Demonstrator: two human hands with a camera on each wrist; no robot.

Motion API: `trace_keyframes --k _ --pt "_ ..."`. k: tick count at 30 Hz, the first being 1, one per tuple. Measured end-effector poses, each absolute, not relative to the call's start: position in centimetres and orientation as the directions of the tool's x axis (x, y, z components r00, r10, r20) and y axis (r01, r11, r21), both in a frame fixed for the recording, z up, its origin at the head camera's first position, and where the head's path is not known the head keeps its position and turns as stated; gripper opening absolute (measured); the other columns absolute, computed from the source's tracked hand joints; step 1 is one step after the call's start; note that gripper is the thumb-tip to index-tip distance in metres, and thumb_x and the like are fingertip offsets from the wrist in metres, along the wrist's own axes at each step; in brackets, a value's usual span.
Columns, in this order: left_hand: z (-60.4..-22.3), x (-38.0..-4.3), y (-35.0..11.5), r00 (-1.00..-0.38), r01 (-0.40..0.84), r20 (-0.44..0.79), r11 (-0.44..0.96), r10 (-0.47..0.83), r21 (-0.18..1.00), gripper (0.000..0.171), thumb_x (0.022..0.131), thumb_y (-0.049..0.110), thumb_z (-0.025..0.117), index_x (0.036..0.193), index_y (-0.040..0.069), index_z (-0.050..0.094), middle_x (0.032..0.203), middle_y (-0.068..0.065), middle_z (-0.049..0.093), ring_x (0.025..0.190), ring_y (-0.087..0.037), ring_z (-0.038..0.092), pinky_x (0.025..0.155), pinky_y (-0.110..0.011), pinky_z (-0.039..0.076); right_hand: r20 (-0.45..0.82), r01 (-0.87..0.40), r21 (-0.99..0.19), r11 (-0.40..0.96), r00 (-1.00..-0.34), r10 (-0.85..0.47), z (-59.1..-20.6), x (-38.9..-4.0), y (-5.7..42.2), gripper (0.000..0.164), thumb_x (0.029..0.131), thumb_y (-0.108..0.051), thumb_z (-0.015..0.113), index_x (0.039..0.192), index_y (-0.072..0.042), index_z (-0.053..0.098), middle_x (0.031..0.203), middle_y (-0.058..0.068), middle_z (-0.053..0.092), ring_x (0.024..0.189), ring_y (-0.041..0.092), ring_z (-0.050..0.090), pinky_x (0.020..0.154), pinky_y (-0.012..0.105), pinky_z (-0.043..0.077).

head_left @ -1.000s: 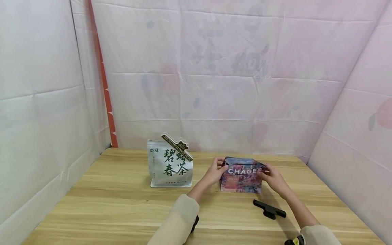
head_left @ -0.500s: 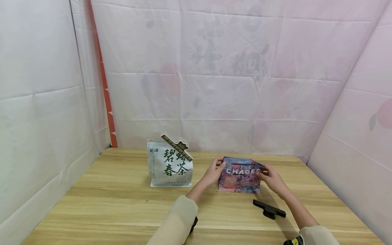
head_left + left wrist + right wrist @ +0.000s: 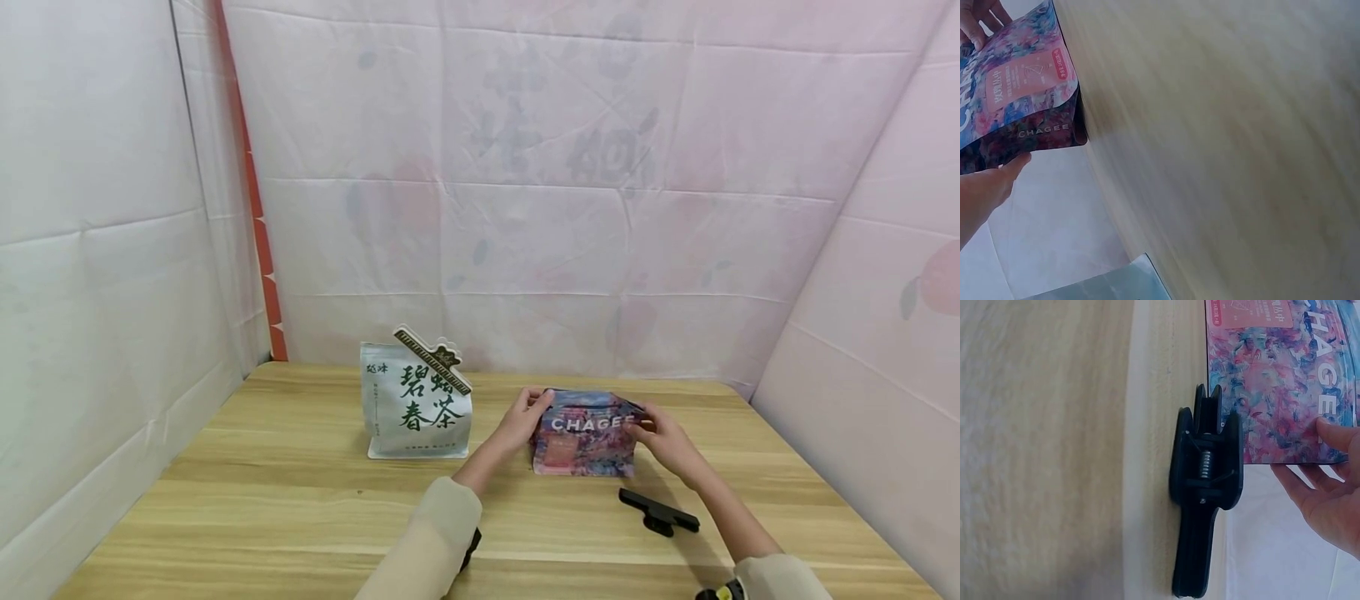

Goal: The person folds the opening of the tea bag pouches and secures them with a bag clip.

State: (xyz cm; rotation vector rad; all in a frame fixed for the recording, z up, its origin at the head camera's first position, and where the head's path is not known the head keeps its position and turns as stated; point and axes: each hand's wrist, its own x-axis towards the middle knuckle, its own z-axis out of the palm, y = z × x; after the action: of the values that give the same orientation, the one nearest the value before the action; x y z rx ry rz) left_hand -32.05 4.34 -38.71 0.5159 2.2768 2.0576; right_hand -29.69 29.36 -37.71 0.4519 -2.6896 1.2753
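Between my two hands stands a pink, blue and purple pouch (image 3: pixel 581 446) marked CHAGEE, its top folded over. My left hand (image 3: pixel 517 423) grips its left side, thumb near the top edge and fingers partly hidden behind; the left wrist view shows this hand (image 3: pixel 988 190) at the pouch's dark side panel. My right hand (image 3: pixel 670 446) holds the right side. In the right wrist view, the thumb of that hand (image 3: pixel 1332 503) lies on the front, by the last letter, with the fingers behind. A black spring clip (image 3: pixel 658 512) lies on the table, nearer to me than the pouch.
Left of the pouch a pale tea bag (image 3: pixel 416 417) with green Chinese characters stands upright. A large ruler-patterned clip (image 3: pixel 433 360) sits slantwise on its top right corner. The wooden table (image 3: pixel 300 500) is enclosed by white and pink cloth walls (image 3: pixel 525 208).
The pouch has shifted slightly left and a little toward me, with both hands still on it. The black clip and the pale tea bag stay in place.
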Motion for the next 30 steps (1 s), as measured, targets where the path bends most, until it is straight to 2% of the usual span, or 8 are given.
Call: trace_keyframes --k 3,10,16,22,26,30 --pt "-38.6 -32.1 4.2 -0.944 0.222 0.192 0.085 0.269 0.971 0.040 0.096 0.043 0.043 0.108 0.006 0.048 0.101 -0.005 0.050 0.074 -0.016 0.044 0.064 -0.037 0.041 0.244 -0.329 -0.739 0.588 -0.944 -0.221 -37.7 -29.7 29.3 0.034 0.095 -0.009 0.051 0.123 0.009 0.044 0.118 0.029 0.048 0.110 0.048 0.045 0.080 0.045 0.048" --pt "-38.4 -32.1 4.0 -0.949 0.209 0.173 0.114 0.263 0.971 0.037 0.095 0.041 0.045 0.104 0.006 0.051 0.095 -0.005 0.051 0.078 -0.018 0.047 0.067 -0.036 0.042 0.251 -0.327 -0.751 0.573 -0.945 -0.211 -37.8 -29.7 29.0 0.033 0.094 -0.006 0.052 0.123 0.009 0.045 0.117 0.029 0.048 0.109 0.047 0.046 0.079 0.043 0.049" --pt "-38.3 -32.2 3.5 -0.952 0.178 0.139 0.125 0.273 0.976 0.039 0.095 0.044 0.045 0.104 0.006 0.051 0.094 -0.005 0.050 0.073 -0.018 0.046 0.067 -0.042 0.043 0.240 -0.313 -0.752 0.580 -0.950 -0.202 -37.8 -29.7 28.5 0.033 0.094 -0.007 0.052 0.123 0.008 0.045 0.117 0.028 0.049 0.109 0.047 0.046 0.079 0.045 0.048" --pt "-38.1 -32.2 2.9 -0.960 0.176 0.131 0.170 0.249 0.970 0.041 0.095 0.044 0.044 0.107 0.006 0.052 0.100 -0.006 0.053 0.087 -0.021 0.050 0.075 -0.039 0.042 0.257 -0.328 -0.757 0.565 -0.944 -0.204 -37.8 -29.7 27.9 0.031 0.093 -0.006 0.052 0.121 0.007 0.046 0.115 0.028 0.050 0.109 0.048 0.046 0.078 0.047 0.048" --pt "-37.8 -32.1 2.6 -0.962 0.174 0.126 0.190 0.241 0.966 0.043 0.095 0.045 0.042 0.108 0.006 0.052 0.108 -0.010 0.054 0.098 -0.026 0.051 0.082 -0.043 0.041 0.269 -0.339 -0.758 0.557 -0.941 -0.207 -37.9 -29.7 27.5 0.030 0.093 -0.006 0.053 0.120 0.006 0.047 0.114 0.026 0.051 0.108 0.047 0.047 0.077 0.046 0.049" --pt "-37.7 -31.9 2.4 -0.965 0.176 0.132 0.185 0.229 0.967 0.042 0.096 0.044 0.041 0.107 0.005 0.052 0.110 -0.012 0.054 0.100 -0.027 0.050 0.083 -0.043 0.040 0.265 -0.335 -0.754 0.565 -0.942 -0.205 -37.9 -29.6 27.2 0.029 0.094 -0.006 0.052 0.119 0.007 0.047 0.113 0.026 0.051 0.108 0.048 0.046 0.077 0.046 0.049"
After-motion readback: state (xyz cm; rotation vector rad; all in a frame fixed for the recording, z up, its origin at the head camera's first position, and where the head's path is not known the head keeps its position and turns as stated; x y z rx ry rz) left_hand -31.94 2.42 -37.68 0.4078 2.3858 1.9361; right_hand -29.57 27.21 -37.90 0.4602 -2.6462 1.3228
